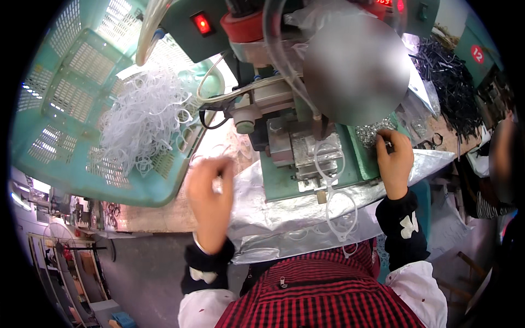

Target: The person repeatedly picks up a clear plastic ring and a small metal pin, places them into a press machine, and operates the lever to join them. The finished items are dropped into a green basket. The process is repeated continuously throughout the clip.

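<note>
A clear plastic eyeglass frame (343, 192) hangs over the front of the metal fixture (316, 156), its upper rim on the fixture and its lower rim past the bench edge. My right hand (396, 163) is at a green tray (361, 156) holding small shiny metal pieces (374, 131). Its thumb and forefinger are pinched together at the pieces; what lies between them is hidden. My left hand (210, 197) is raised over the bench left of the fixture. Its fingers look curled but are smeared by motion, so whether it holds anything does not show.
A green plastic basket (71, 180) on the left holds a heap of clear frames (147, 117). Hoses and a red-collared machine head (243, 30) stand above the fixture. A blurred round disc (356, 70) covers part of the back. Dark strip-like parts (451, 82) lie at right.
</note>
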### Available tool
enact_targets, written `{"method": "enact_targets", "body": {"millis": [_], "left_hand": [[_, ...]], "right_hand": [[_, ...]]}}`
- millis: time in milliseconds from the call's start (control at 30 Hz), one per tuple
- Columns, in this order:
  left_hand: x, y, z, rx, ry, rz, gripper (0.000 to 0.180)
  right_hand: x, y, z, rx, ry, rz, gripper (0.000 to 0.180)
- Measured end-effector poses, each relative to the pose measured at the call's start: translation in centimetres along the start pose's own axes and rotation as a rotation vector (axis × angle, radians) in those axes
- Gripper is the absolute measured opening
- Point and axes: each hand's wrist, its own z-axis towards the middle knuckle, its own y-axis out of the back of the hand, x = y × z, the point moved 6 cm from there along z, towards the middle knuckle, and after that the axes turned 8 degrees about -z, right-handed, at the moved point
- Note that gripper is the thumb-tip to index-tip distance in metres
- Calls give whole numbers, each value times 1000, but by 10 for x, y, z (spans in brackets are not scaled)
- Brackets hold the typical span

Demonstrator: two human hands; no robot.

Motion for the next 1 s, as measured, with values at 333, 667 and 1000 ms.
{"method": "enact_targets", "body": {"millis": [333, 667, 1000], "left_hand": [[128, 15, 25, -65, -145, 442, 16], [170, -8, -1, -17, 162, 66, 23], [75, -20, 14, -10, 497, -712, 26]], "right_hand": [[0, -11, 0, 48, -173, 305, 12], [0, -1, -9, 46, -124, 267, 12], [85, 24, 21, 264, -81, 818, 18]]}}
